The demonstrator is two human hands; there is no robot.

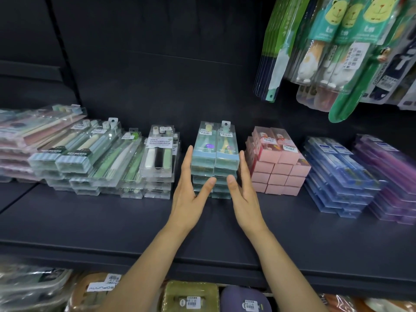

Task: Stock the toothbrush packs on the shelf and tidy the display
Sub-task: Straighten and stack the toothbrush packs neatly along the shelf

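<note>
My hands frame the teal stack [215, 161] of toothbrush packs, which sits mid-shelf near the dark back panel, two packs wide and several deep. How many layers it has I cannot tell, because my thumbs cover its lower front. My left hand [191, 188] lies with straight fingers flat along the stack's left side, the thumb across the front. My right hand [243, 188] mirrors it on the right side, fingers straight, thumb on the front. Neither hand curls round anything.

Left of the teal stack stand clear packs labelled soft toothbrush [159, 152], each holding a white, a black and a green brush. Further left of it lie green-brush packs [126, 161], striped-card packs [74, 152] and a pink pile [18, 140] that is blurred and cut off by the frame edge.

Just right of the teal stack are the pink boxes [276, 165]; what they hold is not visible. Beyond these are blue packs [340, 174] and purple packs [389, 179], the latter cut off at the edge.

Above and right of the teal stack hang bear-printed packs [337, 41], their tops out of view. Below it, under the shelf [112, 221] edge, are blurred goods [191, 298] with price stickers I cannot read.
</note>
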